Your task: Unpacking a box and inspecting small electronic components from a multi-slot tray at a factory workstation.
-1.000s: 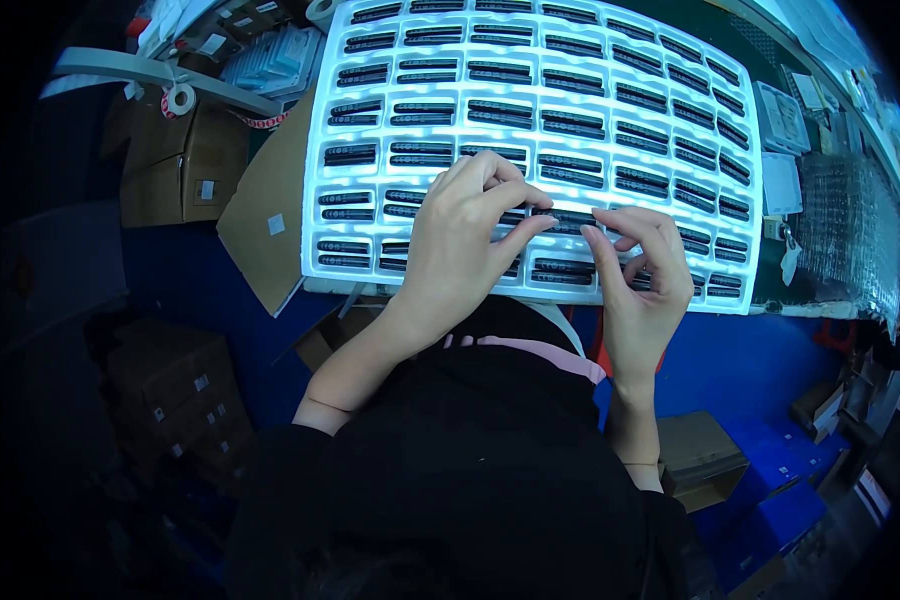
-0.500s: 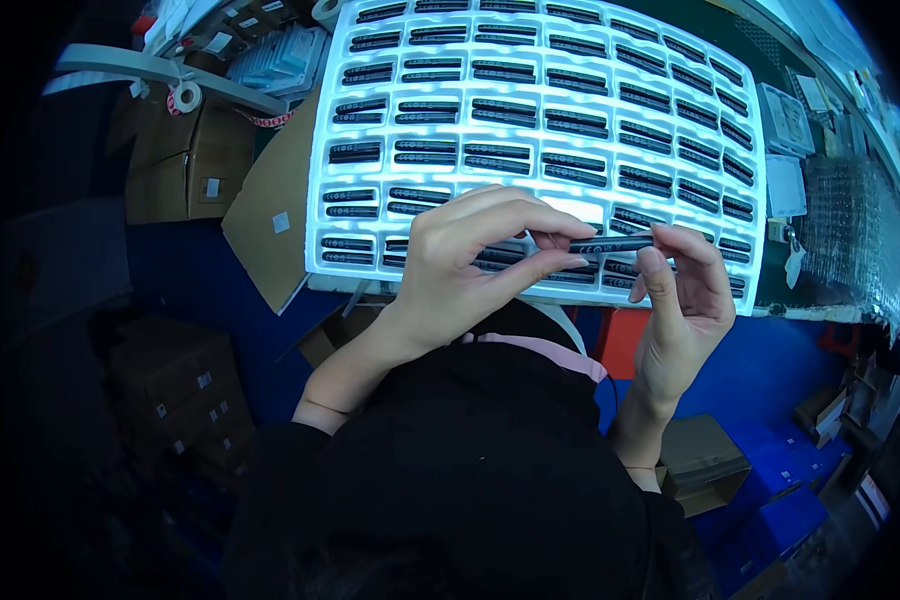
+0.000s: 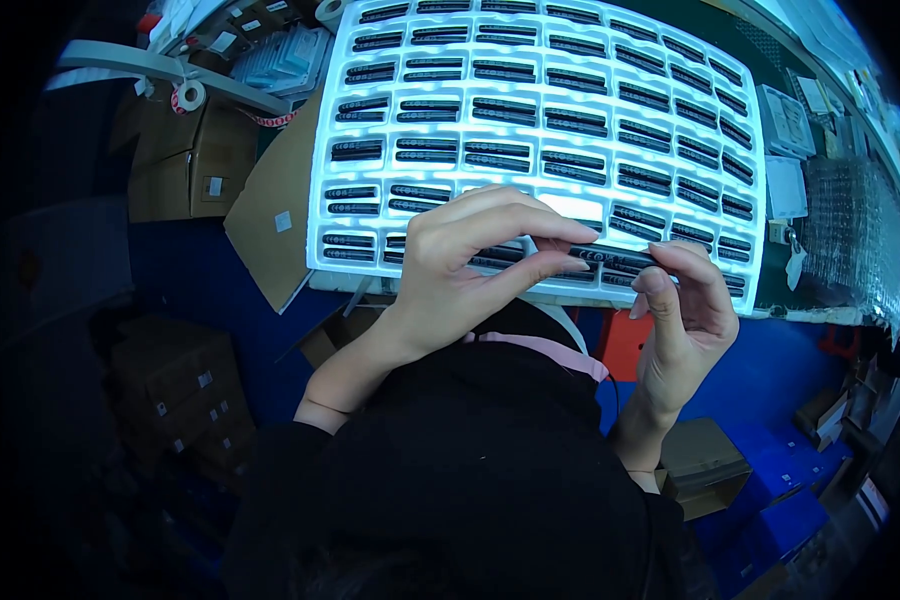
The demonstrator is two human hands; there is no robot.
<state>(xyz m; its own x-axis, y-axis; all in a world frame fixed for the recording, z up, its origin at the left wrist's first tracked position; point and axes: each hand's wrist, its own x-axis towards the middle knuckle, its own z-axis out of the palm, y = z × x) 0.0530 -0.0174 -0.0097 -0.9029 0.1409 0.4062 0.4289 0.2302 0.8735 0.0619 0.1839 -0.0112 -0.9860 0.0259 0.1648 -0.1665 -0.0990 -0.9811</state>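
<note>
A slim black pen-shaped stick (image 3: 615, 256) with pale markings spans the gap between my two hands, above the near edge of a white tray. Thumb and fingers of my left hand (image 3: 475, 250) pinch its left end. At the other end, my right hand (image 3: 685, 310) grips it between thumb and forefinger, with the remaining fingers curled. Beneath lies the white moulded tray (image 3: 317, 180), its many compartments holding similar black sticks (image 3: 427, 151), mostly in pairs. One compartment (image 3: 570, 207) just beyond my left fingertips shows bare white. My left hand hides some of the near rows.
Cardboard boxes (image 3: 185, 165) and a cardboard sheet (image 3: 270, 215) stand left of the tray. A tape roll (image 3: 188, 97) hangs by a pale bar. Stacked clear plastic trays (image 3: 855, 230) lie at the right. Below are a red stool-like object (image 3: 622, 345) and blue boxes (image 3: 785, 520).
The stick has dropped slightly toward me and turned a little, so its markings show differently. My right hand has shifted slightly down; my left hand is nearly still.
</note>
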